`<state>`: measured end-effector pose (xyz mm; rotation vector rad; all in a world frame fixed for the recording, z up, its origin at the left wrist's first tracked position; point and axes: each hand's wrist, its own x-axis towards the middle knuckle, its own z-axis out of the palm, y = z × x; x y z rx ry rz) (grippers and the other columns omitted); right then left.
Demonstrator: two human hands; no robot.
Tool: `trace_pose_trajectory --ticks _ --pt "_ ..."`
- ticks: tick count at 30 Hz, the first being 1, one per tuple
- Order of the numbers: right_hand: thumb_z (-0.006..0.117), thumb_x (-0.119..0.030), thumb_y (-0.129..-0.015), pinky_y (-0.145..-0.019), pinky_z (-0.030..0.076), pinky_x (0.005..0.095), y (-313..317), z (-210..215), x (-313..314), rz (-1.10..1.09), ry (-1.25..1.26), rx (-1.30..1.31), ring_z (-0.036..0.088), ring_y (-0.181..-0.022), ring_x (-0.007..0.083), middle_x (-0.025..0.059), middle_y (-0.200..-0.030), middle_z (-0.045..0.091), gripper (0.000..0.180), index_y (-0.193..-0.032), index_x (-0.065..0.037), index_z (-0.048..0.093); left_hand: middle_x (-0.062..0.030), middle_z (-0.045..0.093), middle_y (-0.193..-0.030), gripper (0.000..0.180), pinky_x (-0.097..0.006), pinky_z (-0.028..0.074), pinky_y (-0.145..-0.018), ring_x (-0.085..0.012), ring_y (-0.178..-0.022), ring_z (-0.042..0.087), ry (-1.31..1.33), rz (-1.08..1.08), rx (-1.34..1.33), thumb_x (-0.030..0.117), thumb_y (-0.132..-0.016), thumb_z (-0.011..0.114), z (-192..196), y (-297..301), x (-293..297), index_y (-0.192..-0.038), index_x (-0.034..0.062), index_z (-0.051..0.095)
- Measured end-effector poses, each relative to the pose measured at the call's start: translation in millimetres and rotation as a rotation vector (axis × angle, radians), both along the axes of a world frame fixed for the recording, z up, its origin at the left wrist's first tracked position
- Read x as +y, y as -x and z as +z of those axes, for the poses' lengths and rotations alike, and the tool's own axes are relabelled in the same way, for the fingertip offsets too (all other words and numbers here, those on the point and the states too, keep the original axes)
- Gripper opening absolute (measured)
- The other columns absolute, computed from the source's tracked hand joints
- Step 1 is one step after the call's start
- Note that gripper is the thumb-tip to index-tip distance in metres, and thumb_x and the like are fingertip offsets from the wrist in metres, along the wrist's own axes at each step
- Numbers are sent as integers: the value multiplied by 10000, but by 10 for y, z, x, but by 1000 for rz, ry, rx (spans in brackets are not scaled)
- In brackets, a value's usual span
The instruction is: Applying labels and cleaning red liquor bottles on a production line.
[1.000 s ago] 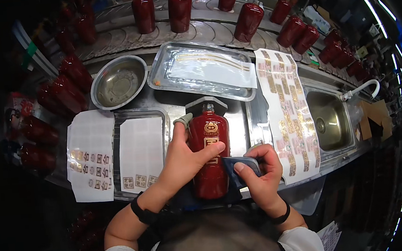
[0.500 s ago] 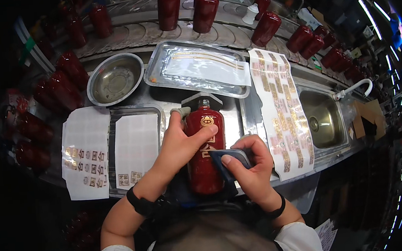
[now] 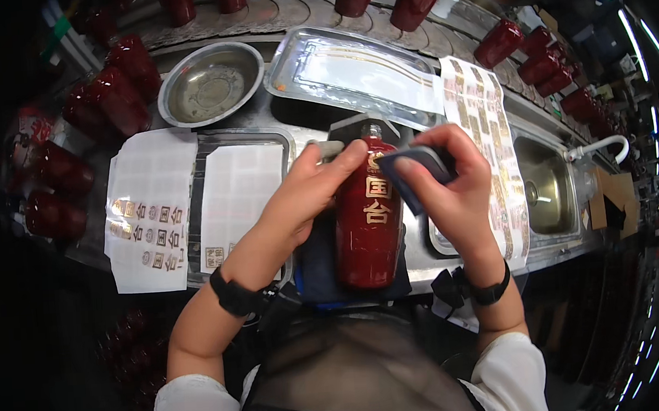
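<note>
Blue pad is up by the shoulder now, gold lettering mostly uncovered
It's moved up the red bottle, so work seems to be at the top end. Left hand's wrapped round the bottle's shoulder, right hand's pinching the pad. Bottle's front and centre at a steel counter; bowl and tray beyond, then a conveyor, strip lights off right.

White sleeves, black wristbands, sheer dark apron
</note>
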<state>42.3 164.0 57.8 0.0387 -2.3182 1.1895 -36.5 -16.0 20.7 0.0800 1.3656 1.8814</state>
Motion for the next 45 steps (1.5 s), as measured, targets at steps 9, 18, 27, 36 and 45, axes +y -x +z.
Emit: trace_pose_trajectory --ticks 9,18,27,36,45 --pt "729 -143 -700 -712 473 388 -274 -32 -280 522 -578 220 604 -825 231 20 -856 585 155 -847 -114 693 -152 595 -1356 425 -366 501 -1050 -206 -1252 598 46 35 67 272 -1017 648 -40 -55 -563 -1351 51 508" --pt "842 0 -637 -671 483 348 -843 -227 -160 205 -138 46 633 -764 240 77 -880 675 314 -926 -63 737 -234 473 -1485 693 -371 442 -1116 -282 -1417 447 121 -96 405 172 -976 708 -145 -338 -459 -1517 -12 316" --pt "798 -119 -889 -714 504 225 -718 -338 -133 -141 401 -137 598 -806 52 15 -907 642 269 -1047 -15 607 -207 539 -1420 681 -366 461 -1097 -233 -1306 557 -50 35 277 106 -970 694 -161 -543 -108 -1502 -3 282" --pt "707 -44 -930 -734 503 204 -412 -398 158 -193 528 -99 608 -822 46 -9 -933 667 229 -1141 -2 627 -220 470 -1495 761 -397 405 -1153 -262 -1381 491 -83 27 233 112 -962 704 -201 -519 -191 -1555 4 238" --pt "790 -389 -798 -637 501 335 1144 -835 1903 -573 -8 -480 638 -659 179 95 -733 690 428 -833 30 711 -278 416 -1530 705 -412 373 -1176 -296 -1423 449 -121 43 176 130 -997 647 -233 -403 -273 -1554 -36 248"
